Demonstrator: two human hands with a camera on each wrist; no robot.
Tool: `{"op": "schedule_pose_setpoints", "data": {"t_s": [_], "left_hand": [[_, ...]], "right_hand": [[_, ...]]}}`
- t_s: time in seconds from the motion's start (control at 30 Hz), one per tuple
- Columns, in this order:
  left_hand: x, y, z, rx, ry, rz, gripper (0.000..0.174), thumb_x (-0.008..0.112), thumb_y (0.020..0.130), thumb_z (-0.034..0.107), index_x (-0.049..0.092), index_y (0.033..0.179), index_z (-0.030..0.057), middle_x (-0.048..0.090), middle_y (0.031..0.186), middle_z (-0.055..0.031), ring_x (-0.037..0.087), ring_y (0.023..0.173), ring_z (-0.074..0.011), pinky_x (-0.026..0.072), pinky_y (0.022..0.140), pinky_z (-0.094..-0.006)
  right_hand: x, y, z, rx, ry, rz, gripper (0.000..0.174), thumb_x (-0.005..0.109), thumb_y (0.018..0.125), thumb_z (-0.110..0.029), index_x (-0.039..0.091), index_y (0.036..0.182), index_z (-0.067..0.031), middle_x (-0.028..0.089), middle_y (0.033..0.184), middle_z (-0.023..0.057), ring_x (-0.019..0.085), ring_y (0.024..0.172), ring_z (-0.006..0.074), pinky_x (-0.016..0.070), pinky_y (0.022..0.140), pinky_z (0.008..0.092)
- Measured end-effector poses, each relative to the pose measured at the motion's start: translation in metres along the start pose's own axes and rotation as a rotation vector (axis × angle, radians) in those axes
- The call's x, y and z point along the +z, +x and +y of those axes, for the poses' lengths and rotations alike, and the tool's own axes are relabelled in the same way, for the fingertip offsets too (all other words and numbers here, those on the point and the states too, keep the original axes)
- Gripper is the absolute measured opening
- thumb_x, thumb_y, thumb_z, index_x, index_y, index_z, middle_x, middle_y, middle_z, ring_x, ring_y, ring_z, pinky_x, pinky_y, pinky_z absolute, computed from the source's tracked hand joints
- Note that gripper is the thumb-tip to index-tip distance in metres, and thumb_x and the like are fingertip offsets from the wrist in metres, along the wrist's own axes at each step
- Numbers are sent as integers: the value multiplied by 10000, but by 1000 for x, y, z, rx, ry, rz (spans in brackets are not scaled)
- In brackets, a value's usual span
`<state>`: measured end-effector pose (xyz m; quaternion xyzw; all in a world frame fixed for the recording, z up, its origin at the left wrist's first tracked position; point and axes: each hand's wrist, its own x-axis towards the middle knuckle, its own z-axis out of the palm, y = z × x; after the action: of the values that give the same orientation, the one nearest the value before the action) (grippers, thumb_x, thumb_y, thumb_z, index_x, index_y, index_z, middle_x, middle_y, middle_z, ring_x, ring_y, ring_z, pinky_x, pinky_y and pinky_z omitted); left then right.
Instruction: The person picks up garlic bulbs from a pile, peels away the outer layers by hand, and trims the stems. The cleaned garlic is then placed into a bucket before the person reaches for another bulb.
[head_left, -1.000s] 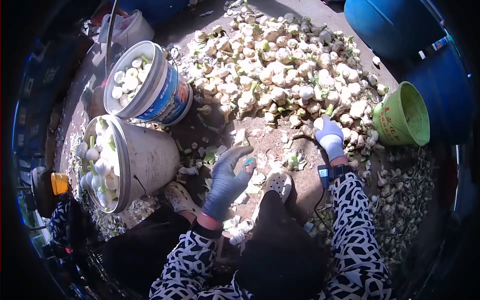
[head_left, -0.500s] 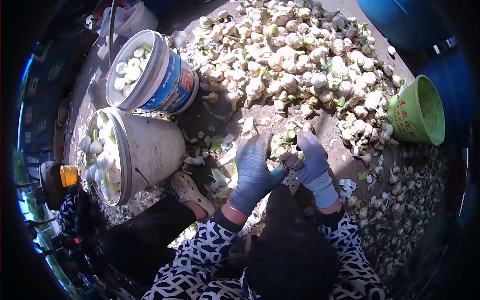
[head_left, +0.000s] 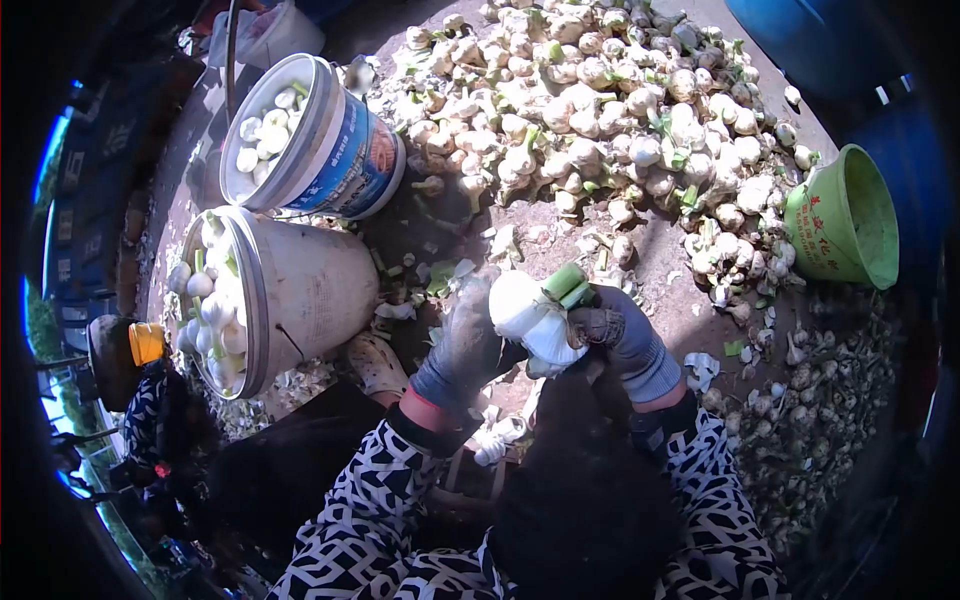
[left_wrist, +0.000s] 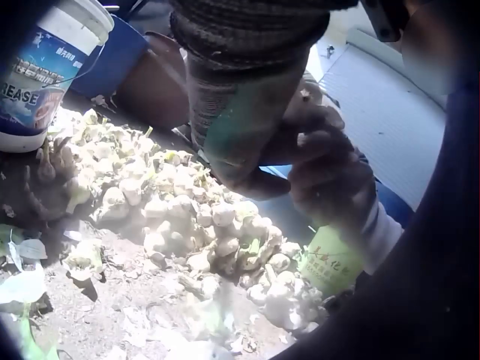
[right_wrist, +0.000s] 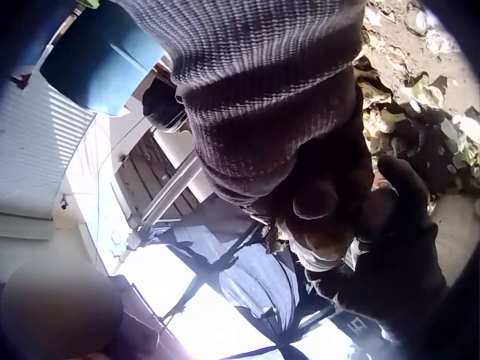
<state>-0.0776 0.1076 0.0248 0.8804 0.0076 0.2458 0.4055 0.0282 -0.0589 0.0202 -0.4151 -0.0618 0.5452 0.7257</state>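
A large white garlic bulb (head_left: 525,315) with a short cut green stem (head_left: 567,284) is between my two gloved hands in the head view. My left hand (head_left: 458,345) holds it from the left side, its palm and fingers blurred. From the right, my right hand (head_left: 622,345) grips the bulb near the stem, with dark, soiled fingertips. Loose outer skin hangs at the lower part of the bulb. In the right wrist view the bulb (right_wrist: 315,251) is shaded and partly hidden by the fingers of both hands.
A big heap of unpeeled garlic (head_left: 590,120) lies ahead. On the left stand a white bucket (head_left: 310,290) and a blue-labelled bucket (head_left: 350,160), both holding cleaned bulbs. A green bucket (head_left: 840,220) stands right; smaller garlic (head_left: 810,430) covers the ground below it.
My right hand has come back from the heap toward my left hand. Between them the garlic bulb has come up into clear view, stem uppermost. The head view has shifted slightly.
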Motion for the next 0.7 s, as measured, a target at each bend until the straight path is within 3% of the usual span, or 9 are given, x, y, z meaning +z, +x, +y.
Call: {"op": "schedule_pose_setpoints", "data": {"t_s": [0.1,0.17,0.2,0.33,0.4,0.5,0.6,0.67,0.7], "left_hand": [[2,-7,-26,-97,63,-160,512,761,784,242,554,1191,10,621,886,-81,636,776,-185,528,710,-342],[4,-5,-34,-873,-531,19,401,622,910,298,567,1172,-1,620,883,-58,615,732,-111,517,623,-284],[-11,9,-14,-925,-578,-6,426,501,978,343,549,1184,-26,619,899,-46,604,730,-89,501,586,-254],[-2,0,6,-396,-265,-117,473,519,962,390,496,1222,-4,613,989,-60,588,882,-114,487,767,-247],[-2,-10,0,-702,-822,-98,503,558,932,417,475,1212,8,589,1037,-56,571,920,-132,470,843,-281],[-10,-2,-6,-827,-776,-275,502,561,933,423,463,1226,27,576,1036,-53,578,933,-156,474,835,-282],[-7,3,2,-643,-838,140,238,555,945,285,576,986,51,608,956,-84,583,1022,-248,497,869,-381],[-20,19,-1,-843,-1803,250,264,509,959,317,580,954,63,613,1003,-126,541,1127,-326,437,965,-506],[-23,24,1,-858,-1852,365,294,506,956,339,580,955,54,614,1033,-134,523,1159,-342,405,989,-545]], "right_hand": [[-1,5,1,138,162,-191,357,649,854,-195,591,1098,58,662,944,102,646,840,160,542,747,300],[3,8,-5,155,289,-260,395,626,873,-229,567,1136,59,664,918,140,663,751,190,558,629,296],[1,13,3,140,282,-251,395,626,873,-229,567,1136,59,664,918,140,663,751,190,558,629,296],[-12,31,33,216,304,-239,397,610,890,-286,581,1078,63,652,746,119,592,495,155,467,432,248],[-12,36,49,146,275,-260,352,606,891,-283,626,982,56,658,752,113,597,511,148,485,459,263],[-8,24,37,91,410,-99,362,612,881,-257,617,1024,75,673,870,135,660,711,171,544,627,282],[-45,4,26,5,501,-160,502,630,854,-226,506,1207,110,637,1056,198,661,919,246,563,766,336],[-48,-17,26,-36,591,-101,567,647,838,-220,453,1238,130,618,1089,224,658,926,302,580,722,390],[-43,-35,15,-67,483,1,566,656,832,-220,454,1217,142,623,1032,244,673,802,303,582,626,385]]}}
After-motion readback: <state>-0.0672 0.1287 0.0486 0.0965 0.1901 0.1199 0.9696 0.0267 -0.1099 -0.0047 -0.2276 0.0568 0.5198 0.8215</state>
